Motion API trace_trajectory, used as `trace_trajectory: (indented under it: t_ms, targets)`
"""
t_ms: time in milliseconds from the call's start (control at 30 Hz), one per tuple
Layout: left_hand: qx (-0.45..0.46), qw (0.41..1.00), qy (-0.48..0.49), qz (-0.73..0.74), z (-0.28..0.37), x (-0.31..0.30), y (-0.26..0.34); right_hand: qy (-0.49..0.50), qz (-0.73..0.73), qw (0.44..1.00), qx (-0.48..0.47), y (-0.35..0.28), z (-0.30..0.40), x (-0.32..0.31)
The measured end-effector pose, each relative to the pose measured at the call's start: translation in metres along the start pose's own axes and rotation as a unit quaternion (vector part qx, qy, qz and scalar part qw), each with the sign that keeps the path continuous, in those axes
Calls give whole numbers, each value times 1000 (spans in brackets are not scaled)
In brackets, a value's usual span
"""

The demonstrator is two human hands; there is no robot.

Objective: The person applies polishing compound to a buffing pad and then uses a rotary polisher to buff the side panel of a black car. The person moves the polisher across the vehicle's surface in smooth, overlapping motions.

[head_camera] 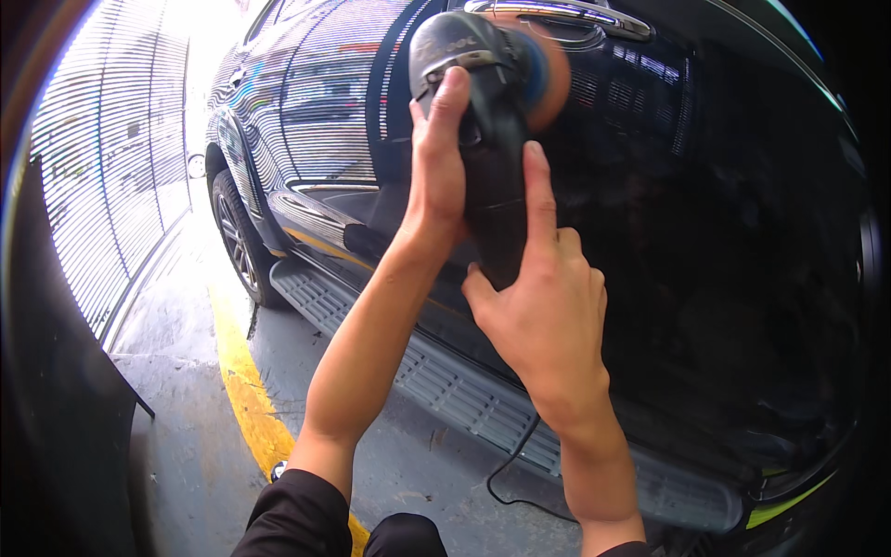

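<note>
A dark handheld electric polisher [494, 188] is held up against the side of a dark, glossy car [682, 278]. Its orange foam pad [557, 76], with a blue backing, looks blurred and faces the door panel just below a chrome door handle [578, 15]. My left hand [442, 153] grips the polisher near its head, thumb on top. Around the rear of the body wraps my right hand [550, 292], its index finger stretched along the side. A black power cord [511, 463] hangs below and trails over the floor.
A grey ribbed running board [480, 393] runs along the car's lower side. The car's wheel [240, 237] stands at the left. A yellow line [243, 376] crosses the grey floor. Slatted shutters [104, 153] and a dark panel [76, 404] are at the far left.
</note>
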State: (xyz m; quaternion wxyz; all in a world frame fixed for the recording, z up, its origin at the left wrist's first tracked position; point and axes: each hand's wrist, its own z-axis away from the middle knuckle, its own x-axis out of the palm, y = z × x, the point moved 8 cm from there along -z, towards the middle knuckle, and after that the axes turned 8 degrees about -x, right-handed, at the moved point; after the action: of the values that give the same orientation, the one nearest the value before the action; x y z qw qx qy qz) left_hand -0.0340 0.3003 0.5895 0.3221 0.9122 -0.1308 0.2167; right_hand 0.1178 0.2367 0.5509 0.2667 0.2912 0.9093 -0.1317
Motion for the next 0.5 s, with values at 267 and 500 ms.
trace_trajectory:
  t_ms: [267,500]
  targets:
    - [2,1000,17,12,4,-31,16,-111,42,993,-4,-20,-25,20]
    - [16,997,62,37,8,-43,19,-126,42,990,-34,-35,-26,6]
